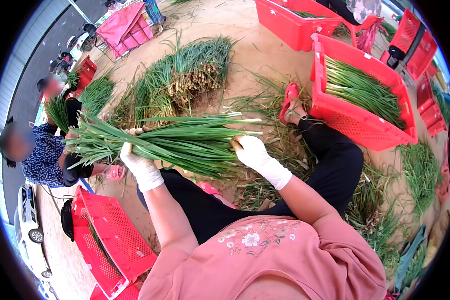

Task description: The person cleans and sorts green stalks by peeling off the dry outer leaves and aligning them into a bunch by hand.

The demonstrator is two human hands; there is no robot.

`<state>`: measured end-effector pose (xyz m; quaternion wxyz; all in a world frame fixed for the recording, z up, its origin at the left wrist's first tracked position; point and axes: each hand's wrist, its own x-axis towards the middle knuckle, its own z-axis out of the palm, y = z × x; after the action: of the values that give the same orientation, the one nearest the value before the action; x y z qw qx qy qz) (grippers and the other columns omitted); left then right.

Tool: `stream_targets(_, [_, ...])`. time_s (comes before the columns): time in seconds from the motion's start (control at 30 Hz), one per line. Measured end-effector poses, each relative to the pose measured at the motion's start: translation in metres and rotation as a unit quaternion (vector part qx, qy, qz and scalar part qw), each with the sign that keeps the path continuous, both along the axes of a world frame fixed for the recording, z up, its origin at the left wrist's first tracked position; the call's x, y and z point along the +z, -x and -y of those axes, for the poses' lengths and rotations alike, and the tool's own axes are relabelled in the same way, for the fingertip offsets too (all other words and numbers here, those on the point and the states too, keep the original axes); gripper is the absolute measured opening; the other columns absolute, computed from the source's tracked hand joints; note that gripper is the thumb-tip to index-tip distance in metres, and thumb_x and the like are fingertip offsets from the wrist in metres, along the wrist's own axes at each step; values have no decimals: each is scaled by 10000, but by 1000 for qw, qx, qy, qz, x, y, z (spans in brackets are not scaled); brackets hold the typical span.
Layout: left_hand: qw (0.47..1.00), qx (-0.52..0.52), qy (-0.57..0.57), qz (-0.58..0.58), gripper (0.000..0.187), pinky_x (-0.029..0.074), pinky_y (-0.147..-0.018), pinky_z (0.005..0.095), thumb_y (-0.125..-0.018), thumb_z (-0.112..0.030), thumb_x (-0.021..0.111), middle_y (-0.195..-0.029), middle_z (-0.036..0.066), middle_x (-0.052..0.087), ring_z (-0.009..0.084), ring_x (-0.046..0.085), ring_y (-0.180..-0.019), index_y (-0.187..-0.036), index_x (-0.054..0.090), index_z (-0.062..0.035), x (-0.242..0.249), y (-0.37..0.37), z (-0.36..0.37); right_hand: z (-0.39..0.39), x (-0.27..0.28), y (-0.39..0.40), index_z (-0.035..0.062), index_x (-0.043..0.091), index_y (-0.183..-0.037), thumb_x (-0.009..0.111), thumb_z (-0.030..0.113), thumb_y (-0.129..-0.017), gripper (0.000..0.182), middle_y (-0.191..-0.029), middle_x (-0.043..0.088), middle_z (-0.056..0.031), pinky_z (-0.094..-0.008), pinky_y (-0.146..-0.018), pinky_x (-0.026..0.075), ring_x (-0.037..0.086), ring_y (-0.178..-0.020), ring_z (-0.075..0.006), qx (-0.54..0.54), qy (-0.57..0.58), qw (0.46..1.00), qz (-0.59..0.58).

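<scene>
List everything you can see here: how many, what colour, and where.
Held bundle: one, green with whitish ends, across both hands
Stalk pile: one, green with tan root ends, ground beyond the bundle
Loose greens: uncounted, mostly green, scattered on the ground
Crates: at least six, red, both sides; the large right one holds green stalks
Cover: one, pink, upper left
Other people: at least three, dark or patterned clothes, two left, one partly visible upper right
Car: at least one, white, lower left
Sandals: own pair, pink, feet
Top: one, pink, torso
Trousers: one pair, black, legs
Left grip: one, white-gloved, on the bundle's leafy side
Right grip: one, white-gloved, near the whitish ends
</scene>
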<state>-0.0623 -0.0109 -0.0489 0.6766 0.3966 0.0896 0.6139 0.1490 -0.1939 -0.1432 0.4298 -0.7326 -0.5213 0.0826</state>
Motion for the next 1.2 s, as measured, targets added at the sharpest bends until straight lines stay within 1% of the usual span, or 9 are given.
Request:
stream_targets(0.27, [1000, 0, 20, -3, 215, 425, -812, 400, -666, -99, 618, -772, 92, 561, 222, 538, -755, -828, 504, -15, 10, -10, 8, 26, -70, -35, 42, 581, -830, 444, 220, -844, 226, -768, 618, -176, -443, -649, 484, 610, -731, -360, -163, 225, 960, 48])
stream_targets(0.43, [999, 33, 12, 24, 191, 438, -818, 392, -701, -103, 618, -783, 85, 572, 226, 553, -780, -846, 529, -18, 6, 8, -7, 99, -130, -135, 27, 612, -1032, 694, 317, -711, 441, -1042, 608, -177, -347, -776, 474, 609, -923, -301, -165, 562, 797, -148])
stream_targets(0.57, [998, 58, 9, 35, 93, 445, -820, 389, -765, -107, 558, -777, 90, 574, 217, 552, -776, -786, 549, -17, 9, 8, -7, 70, -59, -77, -7, 400, -1243, 631, 331, -781, 617, -1158, 538, -166, -349, -841, 431, 552, -1015, -232, -94, 220, 926, -291])
stream_targets(0.63, [997, 44, 28, 49, 105, 445, -825, 388, -768, -109, 561, -781, 93, 576, 219, 551, -773, -799, 548, -9, 7, 12, -11, 54, -33, -58, 21, 426, -1228, 627, 337, -800, 568, -1157, 528, -110, -381, -830, 430, 529, -1011, -204, 62, 65, 771, -630])
stream_targets(0.7, [998, 36, 29, 41, 112, 445, -830, 385, -776, -116, 560, -790, 102, 580, 221, 553, -778, -791, 554, -5, 3, 14, -16, 40, -25, -44, 48, 451, -1211, 623, 346, -810, 527, -1173, 506, -63, -376, -802, 435, 522, -992, -201, 130, 9, 660, -740])
stream_targets(0.83, [995, 5, 64, 72, 152, 421, -880, 406, -794, -134, 555, -821, 125, 590, 263, 551, -829, -812, 572, 16, -3, 24, -23, 38, -16, -38, 32, 479, -1175, 603, 342, -829, 481, -1065, 552, -45, -294, -716, 450, 542, -905, -140, 141, 100, 759, -628])
stream_targets(0.97, [990, 41, 120, 64, 204, 414, -898, 420, -812, -172, 539, -839, 139, 586, 269, 547, -847, -831, 580, 27, -3, 25, -22, 49, -43, -41, 37, 499, -1149, 600, 344, -831, 454, -970, 591, -21, -223, -649, 415, 543, -778, -99, 111, 1, 634, -765])
stream_targets(1.1, [989, 41, 127, 57, 216, 405, -902, 434, -819, -177, 533, -861, 153, 583, 288, 541, -870, -847, 578, 33, -3, 22, -21, 40, -15, -23, 67, 516, -1134, 619, 338, -819, 429, -960, 587, 1, -185, -621, 391, 538, -755, -86, 137, 14, 658, -740])
stream_targets(1.2, [986, 39, 152, 62, 224, 406, -900, 426, -818, -176, 542, -864, 153, 585, 288, 542, -874, -882, 563, 37, -5, 21, -24, 24, -36, -11, 46, 577, -1036, 626, 305, -810, 347, -849, 627, -35, -222, -563, 422, 567, -660, -116, 83, 16, 776, -625])
